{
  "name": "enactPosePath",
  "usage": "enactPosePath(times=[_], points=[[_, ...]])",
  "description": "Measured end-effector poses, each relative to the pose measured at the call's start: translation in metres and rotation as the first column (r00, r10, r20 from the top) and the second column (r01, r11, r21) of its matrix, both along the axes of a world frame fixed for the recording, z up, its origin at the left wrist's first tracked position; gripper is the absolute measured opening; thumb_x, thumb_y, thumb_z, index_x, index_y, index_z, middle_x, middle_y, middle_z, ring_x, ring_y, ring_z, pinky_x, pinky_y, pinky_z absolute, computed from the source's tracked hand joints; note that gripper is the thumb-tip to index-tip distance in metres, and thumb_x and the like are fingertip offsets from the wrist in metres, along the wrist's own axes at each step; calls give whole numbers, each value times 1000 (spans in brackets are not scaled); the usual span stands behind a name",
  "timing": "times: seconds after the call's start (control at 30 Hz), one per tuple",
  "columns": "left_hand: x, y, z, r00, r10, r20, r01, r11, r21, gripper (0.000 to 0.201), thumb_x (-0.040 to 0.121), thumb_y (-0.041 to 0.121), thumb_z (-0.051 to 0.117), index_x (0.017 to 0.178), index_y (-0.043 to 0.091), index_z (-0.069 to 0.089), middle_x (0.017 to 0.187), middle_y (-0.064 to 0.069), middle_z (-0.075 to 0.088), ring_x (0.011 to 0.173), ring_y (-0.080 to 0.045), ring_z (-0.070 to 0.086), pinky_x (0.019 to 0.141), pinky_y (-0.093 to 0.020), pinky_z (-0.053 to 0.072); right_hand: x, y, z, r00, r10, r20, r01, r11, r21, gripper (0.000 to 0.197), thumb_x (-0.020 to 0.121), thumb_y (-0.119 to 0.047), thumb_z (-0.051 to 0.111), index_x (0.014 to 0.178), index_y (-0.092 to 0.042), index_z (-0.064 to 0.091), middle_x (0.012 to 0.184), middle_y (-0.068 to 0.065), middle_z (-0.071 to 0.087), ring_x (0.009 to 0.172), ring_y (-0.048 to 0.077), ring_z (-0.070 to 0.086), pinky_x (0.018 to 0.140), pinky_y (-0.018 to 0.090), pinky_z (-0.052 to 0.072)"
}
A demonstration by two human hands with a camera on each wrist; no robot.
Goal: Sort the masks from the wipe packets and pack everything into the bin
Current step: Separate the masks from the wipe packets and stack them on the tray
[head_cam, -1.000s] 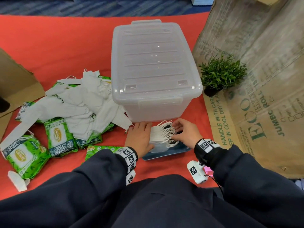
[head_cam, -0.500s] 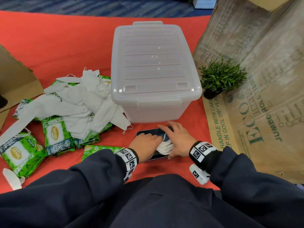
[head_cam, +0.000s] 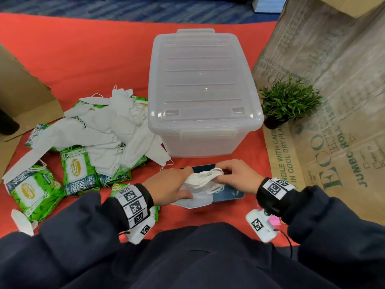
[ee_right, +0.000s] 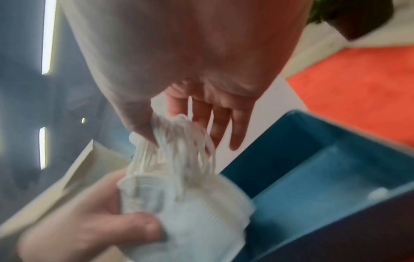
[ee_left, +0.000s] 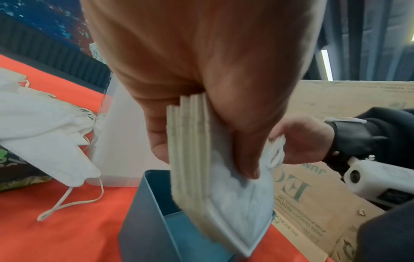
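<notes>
A stack of folded white masks (head_cam: 198, 184) (ee_left: 210, 170) (ee_right: 179, 200) is held over a small blue box (head_cam: 229, 193) (ee_left: 156, 221) (ee_right: 313, 177) in front of the closed clear bin (head_cam: 204, 90). My left hand (head_cam: 173, 184) (ee_left: 201, 124) grips the stack, thumb on one side and fingers on the other. My right hand (head_cam: 231, 176) (ee_right: 179, 127) pinches the bundle of ear loops (ee_right: 186, 141) at the stack's right end. A loose pile of white masks (head_cam: 108, 132) lies over green wipe packets (head_cam: 79, 174) at the left.
A small potted plant (head_cam: 289, 103) stands right of the bin, against a large printed cardboard sheet (head_cam: 333, 101). Another cardboard box (head_cam: 23, 90) is at the far left. Everything lies on a red cloth (head_cam: 83, 59).
The stack was pressed down into the blue box half a second ago; now both hands have raised it above the box, the right hand gathering the ear loops.
</notes>
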State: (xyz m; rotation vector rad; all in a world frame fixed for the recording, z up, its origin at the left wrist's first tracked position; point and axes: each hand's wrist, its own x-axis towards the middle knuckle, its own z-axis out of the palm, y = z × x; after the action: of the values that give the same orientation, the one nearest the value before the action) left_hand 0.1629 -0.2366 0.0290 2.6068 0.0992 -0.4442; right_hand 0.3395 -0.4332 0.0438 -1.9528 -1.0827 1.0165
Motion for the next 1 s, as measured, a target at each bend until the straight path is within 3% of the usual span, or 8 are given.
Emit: enactPosePath(times=[0.13, 0.27, 0.4, 0.5, 0.63, 0.73, 0.87, 1.0], points=[[2, -6, 5, 994, 62, 92, -53, 993, -103, 43, 89, 54, 68, 113, 26, 46, 91, 5, 64, 82, -19, 60, 72, -39, 45, -20, 11, 11, 838, -244, -488, 368, 913, 177, 12, 87, 2, 65, 92, 2, 76, 81, 16, 74, 78, 22, 69, 76, 29, 55], [5, -3, 9, 990, 67, 128, -46, 986, -159, 37, 92, 49, 68, 108, 27, 43, 87, 6, 62, 78, -18, 57, 68, -38, 41, -24, 16, 28, 688, -254, -680, 401, 914, 65, 8, 87, 9, 56, 85, 8, 63, 51, 7, 45, 43, 14, 37, 51, 29, 36], [-4, 9, 13, 986, 0, 164, 13, 997, -73, 35, 95, 46, 66, 102, 31, 35, 79, 13, 52, 68, -11, 46, 58, -30, 28, -6, 5, 49, 711, -267, -650, 275, 957, -92, 31, 90, 10, 50, 62, -5, 53, 47, 0, 27, 47, 20, 32, 54, 27, 39], [4, 11, 22, 986, -31, 162, 33, 999, -11, 35, 95, 45, 66, 106, 22, 41, 79, 12, 50, 71, -18, 52, 60, -31, 27, 7, 5, 51, 701, -347, -623, 369, 924, -99, 25, 90, 9, 50, 68, -4, 50, 47, 1, 27, 48, 20, 32, 59, 30, 39], [26, 15, 15, 989, -25, 149, 21, 999, 30, 41, 94, 43, 68, 120, 18, 48, 106, -1, 66, 94, -24, 62, 70, -33, 39, 4, 24, 25, 688, -483, -541, 517, 850, -102, 32, 87, 9, 55, 60, -9, 49, 50, 2, 33, 47, 18, 35, 56, 29, 37], [34, 7, -2, 992, -7, 128, -6, 995, 101, 44, 91, 45, 67, 122, 21, 47, 112, -5, 68, 98, -28, 65, 77, -40, 51, -3, 30, -3, 683, -600, -415, 605, 784, -138, 16, 86, 2, 63, 74, -7, 59, 54, 5, 51, 50, 15, 47, 56, 27, 40], [40, -12, -29, 992, -5, 127, -23, 976, 215, 44, 90, 46, 67, 120, 20, 48, 111, -3, 64, 97, -27, 63, 71, -35, 41, -13, 22, -33, 508, -716, -479, 685, 673, -280, 10, 88, -3, 65, 92, -12, 65, 86, 10, 67, 80, 22, 63, 76, 38, 50], [39, -17, -51, 993, -24, 117, -16, 944, 330, 55, 88, 54, 64, 128, 18, 52, 118, -3, 58, 103, -26, 58, 83, -41, 43, -22, 18, -45, 392, -783, -483, 730, 584, -354, 23, 92, -25, 71, 111, -14, 63, 106, 3, 71, 102, 21, 65, 91, 42, 49]])
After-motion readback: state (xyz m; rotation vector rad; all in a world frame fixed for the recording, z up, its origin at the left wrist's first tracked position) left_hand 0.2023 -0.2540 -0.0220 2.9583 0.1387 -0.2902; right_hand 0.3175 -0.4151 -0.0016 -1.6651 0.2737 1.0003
